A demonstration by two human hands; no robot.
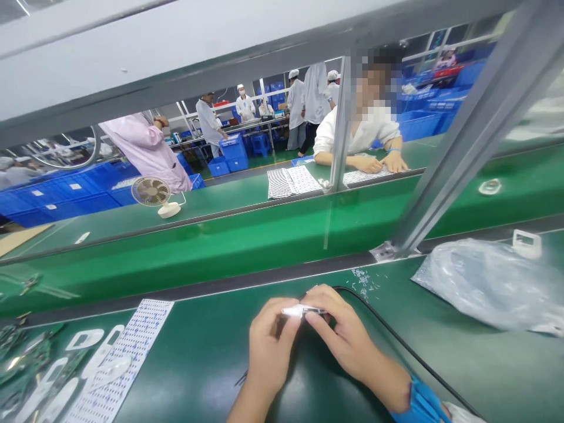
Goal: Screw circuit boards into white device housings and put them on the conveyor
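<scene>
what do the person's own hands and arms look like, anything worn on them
Both hands are bare, no gloves. The left hand has a bare forearm with no sleeve in view. The right hand has a blue band at the wrist, with a white sleeve edge just behind it.

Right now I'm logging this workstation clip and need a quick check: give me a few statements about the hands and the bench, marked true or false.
1. Both hands pinch one small white part between them. True: the left hand and right hand meet on the small white part.
2. A black cable runs past the right hand. True: the black cable curves along the green mat.
3. The small fan stands by the left hand. False: the fan stands on the far bench.
4. The plastic bag lies left of the hands. False: the plastic bag lies to their right.
5. A printed sheet lies left of the hands. True: the printed sheet.
</scene>
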